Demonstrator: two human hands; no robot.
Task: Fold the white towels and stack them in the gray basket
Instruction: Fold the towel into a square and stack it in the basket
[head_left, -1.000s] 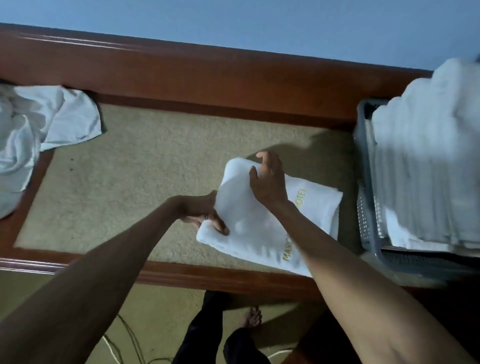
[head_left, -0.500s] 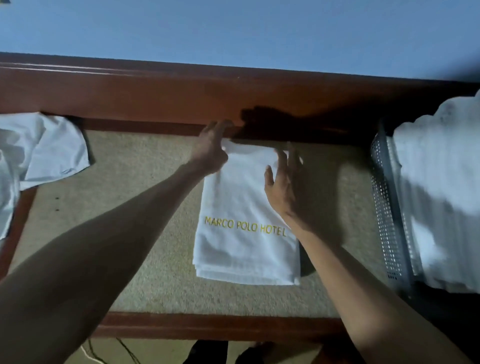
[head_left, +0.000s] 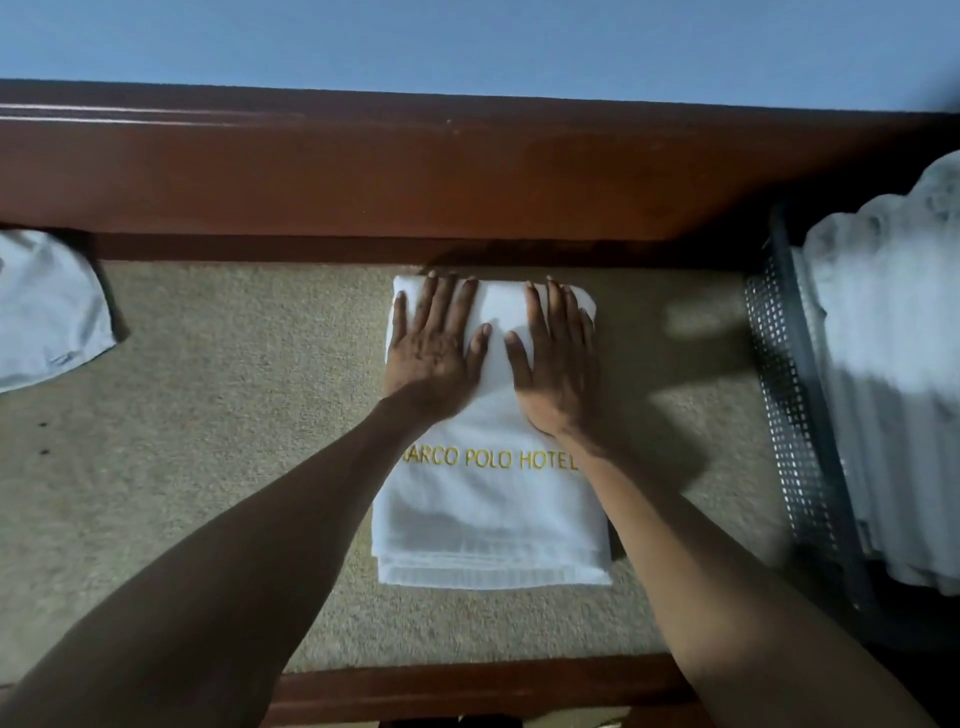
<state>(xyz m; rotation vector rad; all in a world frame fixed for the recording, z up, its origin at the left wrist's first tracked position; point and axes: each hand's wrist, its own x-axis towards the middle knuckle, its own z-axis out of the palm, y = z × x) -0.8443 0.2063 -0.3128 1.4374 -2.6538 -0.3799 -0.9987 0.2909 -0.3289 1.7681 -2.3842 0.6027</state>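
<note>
Head view: folded hotel towel flat on carpeted top, long axis running near-to-far. Left hand and right hand side by side on far end, fingers straight, slightly spread, pressing. Gray basket off right, apart; right hand nearer.

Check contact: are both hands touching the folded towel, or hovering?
Touching. Head view: the left hand and right hand lie flat, fingers straight, on the far end of the folded towel; no gap shows.
</note>
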